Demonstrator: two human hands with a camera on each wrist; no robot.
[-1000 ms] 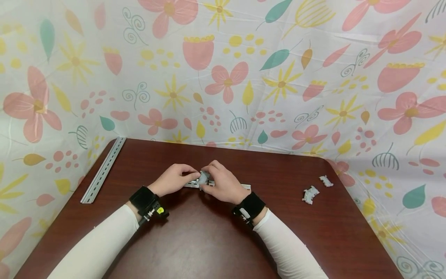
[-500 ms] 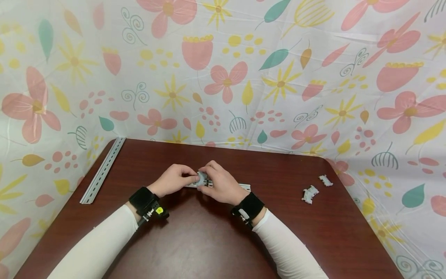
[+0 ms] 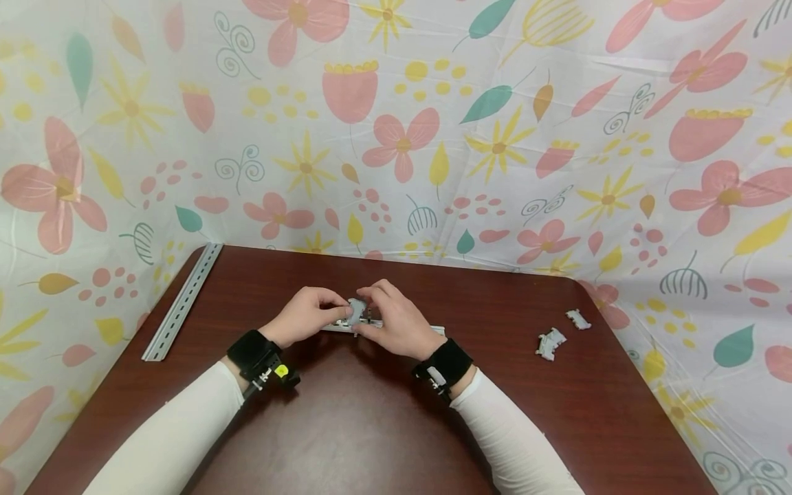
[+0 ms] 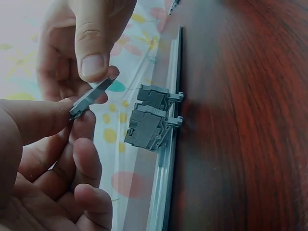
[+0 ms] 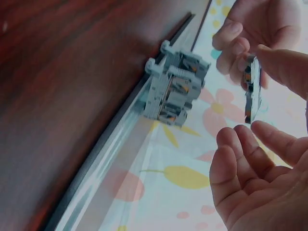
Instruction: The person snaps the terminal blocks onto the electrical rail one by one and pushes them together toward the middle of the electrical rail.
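A grey terminal block [image 3: 356, 311] is held between my two hands, above and apart from the slotted metal rail [image 3: 436, 331]. My left hand [image 3: 306, 317] pinches one end of it with its fingertips. My right hand [image 3: 399, 323] has its thumb and a finger about the block's opposite ends; its thumb [image 4: 92, 60] lies by the upper end in the left wrist view. Orange and black parts show along the block's edge [image 5: 249, 89] in the right wrist view. Beside the hands, several grey terminal blocks [image 4: 146, 126] sit side by side on the rail, their feet over its edge.
A second, longer slotted rail [image 3: 183, 302] lies along the table's left edge. Loose grey terminal blocks [image 3: 549, 344] lie at the right, with another grey piece [image 3: 579, 320] a little behind them. A flower-patterned cloth [image 3: 402, 137] hangs close behind the brown table [image 3: 346, 426].
The held terminal block has turned in the fingers and shifted slightly left, its flat side now more toward the head view. The right index finger has lifted a little; both wrists have barely moved.
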